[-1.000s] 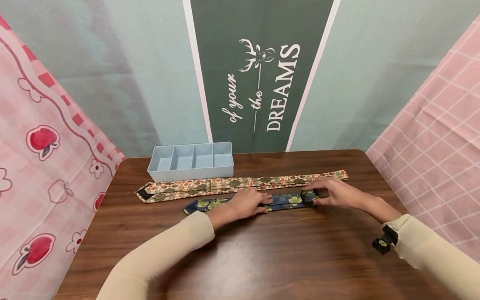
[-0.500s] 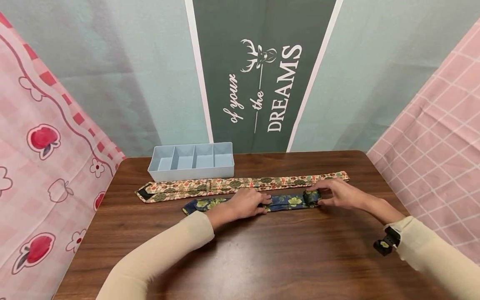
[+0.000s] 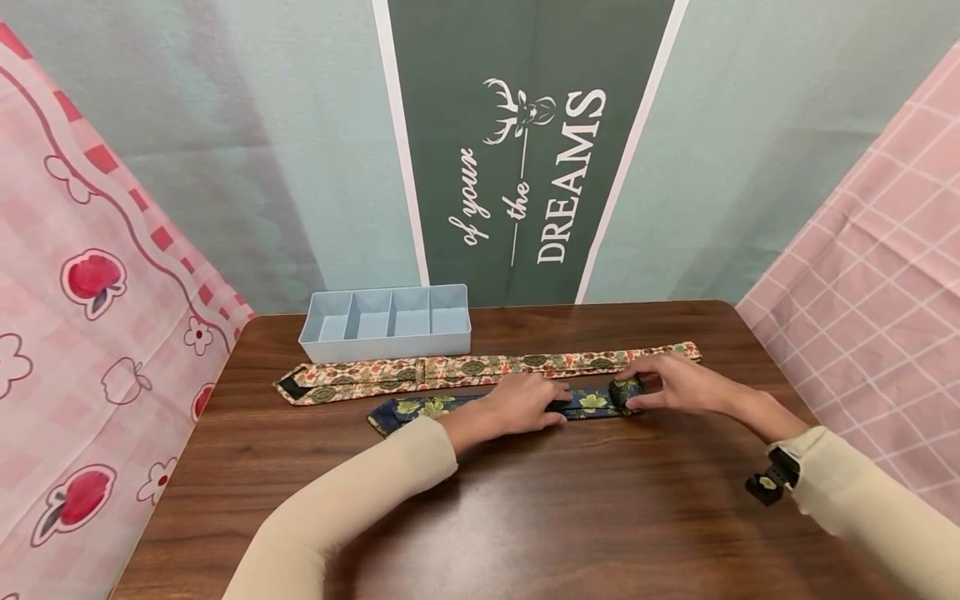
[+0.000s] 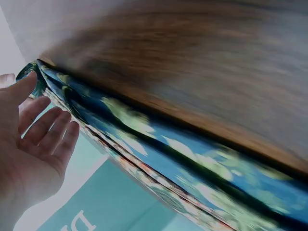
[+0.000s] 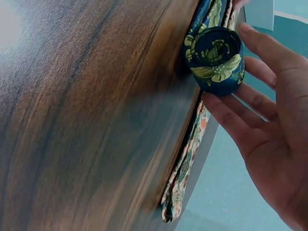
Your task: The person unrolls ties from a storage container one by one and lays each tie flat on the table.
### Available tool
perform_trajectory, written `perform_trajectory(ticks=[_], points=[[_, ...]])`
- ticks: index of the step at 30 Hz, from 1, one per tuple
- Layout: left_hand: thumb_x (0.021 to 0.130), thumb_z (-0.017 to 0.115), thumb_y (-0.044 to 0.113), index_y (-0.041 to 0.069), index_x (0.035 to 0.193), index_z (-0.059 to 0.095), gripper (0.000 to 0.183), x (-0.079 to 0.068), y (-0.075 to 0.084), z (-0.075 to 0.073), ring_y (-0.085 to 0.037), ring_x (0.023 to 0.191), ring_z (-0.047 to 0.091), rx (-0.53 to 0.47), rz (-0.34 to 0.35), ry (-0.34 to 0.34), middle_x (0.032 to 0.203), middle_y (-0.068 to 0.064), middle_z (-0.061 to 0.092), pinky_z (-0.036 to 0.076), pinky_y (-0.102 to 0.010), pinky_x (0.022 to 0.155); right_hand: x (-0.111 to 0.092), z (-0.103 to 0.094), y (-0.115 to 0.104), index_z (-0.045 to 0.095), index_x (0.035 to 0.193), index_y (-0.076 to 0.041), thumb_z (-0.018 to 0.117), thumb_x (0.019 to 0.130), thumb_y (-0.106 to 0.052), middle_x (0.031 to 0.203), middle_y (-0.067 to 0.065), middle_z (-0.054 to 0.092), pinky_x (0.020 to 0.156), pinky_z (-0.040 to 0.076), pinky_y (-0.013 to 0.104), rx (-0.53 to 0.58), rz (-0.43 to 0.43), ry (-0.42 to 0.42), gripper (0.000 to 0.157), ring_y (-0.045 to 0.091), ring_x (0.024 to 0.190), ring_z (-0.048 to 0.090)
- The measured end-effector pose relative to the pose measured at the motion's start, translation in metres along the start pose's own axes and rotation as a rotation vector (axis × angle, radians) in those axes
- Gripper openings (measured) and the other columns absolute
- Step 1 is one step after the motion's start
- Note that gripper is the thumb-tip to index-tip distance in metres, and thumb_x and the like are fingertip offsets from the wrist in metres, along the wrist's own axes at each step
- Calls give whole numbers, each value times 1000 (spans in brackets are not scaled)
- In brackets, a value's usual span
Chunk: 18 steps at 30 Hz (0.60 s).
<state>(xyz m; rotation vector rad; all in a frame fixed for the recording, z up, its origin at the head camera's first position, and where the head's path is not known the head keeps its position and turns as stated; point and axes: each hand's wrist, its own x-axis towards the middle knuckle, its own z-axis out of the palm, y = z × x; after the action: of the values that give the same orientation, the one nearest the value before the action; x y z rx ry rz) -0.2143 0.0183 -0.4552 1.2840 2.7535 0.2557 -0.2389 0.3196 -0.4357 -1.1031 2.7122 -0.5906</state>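
A navy necktie with yellow-green flowers lies lengthwise on the table, its right end wound into a roll. My right hand holds that roll from its right side, thumb on one side and fingers on the other. Over the flat stretch left of the roll is my left hand, covering part of the tie. In the left wrist view its fingers are loosely spread beside the tie; whether they touch it I cannot tell. Behind runs a cream patterned necktie, laid out flat, its pointed end to the left.
A pale blue tray with several compartments stands at the back left, just behind the cream tie. The brown wooden table ends at hanging cloths behind and on both sides. A black strap device hangs at my right wrist.
My left hand has slid right along the navy tie, closer to the roll. The right hand keeps hold of the roll, which has turned and shifted slightly.
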Motion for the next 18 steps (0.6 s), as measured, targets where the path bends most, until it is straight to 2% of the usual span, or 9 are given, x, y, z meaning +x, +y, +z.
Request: perform_trajectory(ticks=[4, 9, 13, 18], points=[[95, 61, 43, 25, 137, 59, 46, 11, 7, 1, -17, 113, 64, 5, 13, -6, 142, 5, 55, 55, -35, 83, 4, 1, -2, 71, 114, -17, 75, 84, -43, 111, -3, 69, 77, 57, 34, 10, 11, -2, 39, 13, 94, 70], [96, 60, 44, 26, 140, 56, 48, 21, 10, 1, -14, 114, 63, 22, 15, -16, 141, 7, 55, 54, -32, 86, 8, 1, -3, 71, 111, -17, 81, 80, -34, 108, -4, 69, 77, 57, 32, 16, -2, 3, 36, 14, 94, 70], [95, 61, 42, 26, 138, 58, 46, 28, 11, 3, -13, 116, 62, 19, 37, -9, 140, 7, 56, 53, -30, 90, 8, 1, -3, 71, 108, -17, 85, 76, -31, 106, -5, 70, 76, 57, 31, 12, -2, 10, 38, 14, 93, 70], [96, 61, 40, 28, 132, 63, 38, 32, 13, 8, -10, 118, 61, 20, 46, -21, 138, 10, 57, 52, -29, 90, 8, 1, -2, 71, 108, -16, 85, 76, -30, 103, -4, 70, 73, 58, 34, 10, 2, 2, 37, 15, 90, 70]])
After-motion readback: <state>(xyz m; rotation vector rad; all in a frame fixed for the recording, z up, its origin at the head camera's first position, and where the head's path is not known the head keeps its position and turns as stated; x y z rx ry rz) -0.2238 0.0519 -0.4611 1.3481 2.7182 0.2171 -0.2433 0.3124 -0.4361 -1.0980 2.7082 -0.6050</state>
